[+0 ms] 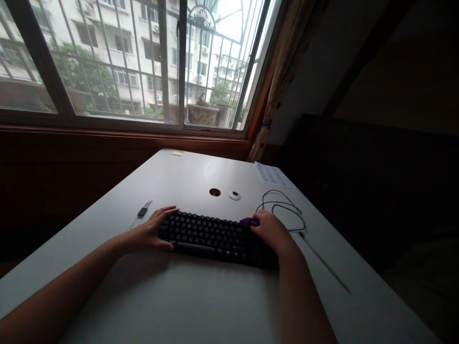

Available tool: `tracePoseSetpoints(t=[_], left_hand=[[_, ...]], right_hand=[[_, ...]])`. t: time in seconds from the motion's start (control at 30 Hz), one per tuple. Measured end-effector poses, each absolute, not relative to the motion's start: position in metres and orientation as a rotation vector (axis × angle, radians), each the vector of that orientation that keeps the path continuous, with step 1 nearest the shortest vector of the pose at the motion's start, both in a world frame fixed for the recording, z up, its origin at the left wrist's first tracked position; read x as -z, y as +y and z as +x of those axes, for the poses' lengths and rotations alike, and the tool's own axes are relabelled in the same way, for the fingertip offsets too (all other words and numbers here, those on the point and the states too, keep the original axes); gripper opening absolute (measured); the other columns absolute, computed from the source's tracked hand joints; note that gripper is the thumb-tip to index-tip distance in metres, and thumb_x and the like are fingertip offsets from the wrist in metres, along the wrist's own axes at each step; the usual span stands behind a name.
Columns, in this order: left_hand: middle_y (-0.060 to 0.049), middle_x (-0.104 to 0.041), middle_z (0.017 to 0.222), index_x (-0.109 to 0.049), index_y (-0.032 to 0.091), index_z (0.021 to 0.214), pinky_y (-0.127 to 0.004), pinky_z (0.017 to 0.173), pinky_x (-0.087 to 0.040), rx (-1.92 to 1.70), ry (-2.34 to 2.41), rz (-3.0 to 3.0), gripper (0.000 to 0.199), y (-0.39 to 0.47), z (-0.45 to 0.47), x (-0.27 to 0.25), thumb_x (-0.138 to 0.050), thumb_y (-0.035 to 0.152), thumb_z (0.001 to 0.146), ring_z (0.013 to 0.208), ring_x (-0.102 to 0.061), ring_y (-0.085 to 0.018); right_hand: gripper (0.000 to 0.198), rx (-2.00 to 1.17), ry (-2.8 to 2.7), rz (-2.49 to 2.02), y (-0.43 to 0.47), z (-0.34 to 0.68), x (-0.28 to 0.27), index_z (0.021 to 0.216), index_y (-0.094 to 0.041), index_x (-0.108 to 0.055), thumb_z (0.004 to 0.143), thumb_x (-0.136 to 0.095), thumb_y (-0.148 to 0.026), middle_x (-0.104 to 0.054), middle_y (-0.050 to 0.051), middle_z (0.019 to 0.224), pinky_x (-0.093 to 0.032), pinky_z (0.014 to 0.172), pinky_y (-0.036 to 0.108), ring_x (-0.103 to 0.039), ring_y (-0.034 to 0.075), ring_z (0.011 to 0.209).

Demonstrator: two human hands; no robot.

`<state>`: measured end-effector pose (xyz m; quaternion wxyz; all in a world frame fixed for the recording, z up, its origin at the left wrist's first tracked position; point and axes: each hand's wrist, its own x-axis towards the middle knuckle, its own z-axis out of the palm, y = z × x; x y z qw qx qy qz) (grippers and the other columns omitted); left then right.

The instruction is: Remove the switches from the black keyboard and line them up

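Observation:
A black keyboard [206,231] lies on the white table. My left hand [156,231] spans its left end, with the thumb along the front edge and the fingers at the back edge, steadying it. In my right hand [268,228] is a small purple cloth [250,221], pinched and pressed against the keys at the keyboard's back right. My right hand and wrist hide part of the keyboard's right end. Behind that hand, a thin dark cable [285,204] lies in loose loops.
The table [211,301] holds a brush-like thin stick [324,262] at right, a dark clip-like item with wire loops [142,211] at left, a round hole [215,192], its white cover [234,195], printed paper [274,175] and yellow notes [177,153]. A barred window [125,62] stands beyond.

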<state>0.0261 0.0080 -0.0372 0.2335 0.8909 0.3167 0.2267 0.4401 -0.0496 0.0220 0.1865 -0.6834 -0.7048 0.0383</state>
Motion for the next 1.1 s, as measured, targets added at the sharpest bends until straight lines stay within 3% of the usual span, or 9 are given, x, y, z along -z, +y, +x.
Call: tracePoseSetpoints(t=[0.23, 0.57, 0.83, 0.93, 1.1], left_hand=[[-0.013, -0.026, 0.154, -0.019, 0.035, 0.152, -0.062, 0.111, -0.034, -0.632, 0.863, 2.467, 0.096, 0.008, 0.026, 0.036, -0.078, 0.048, 0.076, 0.139, -0.031, -0.041], [-0.012, -0.026, 0.155, -0.021, 0.034, 0.152, -0.060, 0.112, -0.033, -0.625, 0.885, 2.483, 0.096, 0.010, 0.025, 0.040, -0.078, 0.048, 0.076, 0.139, -0.032, -0.040], [-0.011, -0.025, 0.155, -0.019, 0.036, 0.151, -0.061, 0.112, -0.031, -0.610, 0.871, 2.489, 0.097, 0.012, 0.024, 0.042, -0.078, 0.047, 0.076, 0.140, -0.030, -0.040], [-0.011, -0.023, 0.156, -0.019, 0.036, 0.151, -0.060, 0.113, -0.031, -0.603, 0.879, 2.492, 0.096, 0.012, 0.023, 0.041, -0.077, 0.046, 0.076, 0.141, -0.029, -0.039], [-0.011, -0.026, 0.155, -0.020, 0.036, 0.151, -0.060, 0.112, -0.033, -0.605, 0.880, 2.503, 0.094, 0.010, 0.024, 0.042, -0.077, 0.045, 0.077, 0.140, -0.030, -0.039]], right_hand=[[0.008, -0.149, -1.866, -1.789, -0.055, 0.448, -0.026, 0.082, -0.020, -0.069, 0.076, -0.066, -0.025, -0.067, 0.004, 0.083, -0.042, 0.070, 0.029, -0.061, 0.020, 0.078], [0.015, -0.222, -1.971, -1.750, -0.062, 0.461, 0.003, 0.079, -0.018, -0.072, 0.075, -0.059, -0.011, -0.063, 0.004, 0.083, -0.043, 0.072, 0.027, -0.060, 0.017, 0.076], [0.012, -0.232, -1.891, -1.626, -0.069, 0.470, 0.008, 0.087, -0.020, -0.073, 0.081, -0.063, -0.021, -0.064, 0.003, 0.084, -0.047, 0.075, 0.029, -0.062, 0.019, 0.079], [0.015, -0.274, -1.957, -1.607, -0.068, 0.466, 0.010, 0.088, -0.021, -0.075, 0.080, -0.063, -0.017, -0.064, 0.002, 0.085, -0.047, 0.075, 0.028, -0.063, 0.018, 0.079], [0.020, 0.007, -2.031, -1.648, -0.065, 0.452, 0.011, 0.087, -0.021, -0.075, 0.080, -0.060, -0.010, -0.062, 0.003, 0.086, -0.047, 0.079, 0.029, -0.061, 0.019, 0.084]])
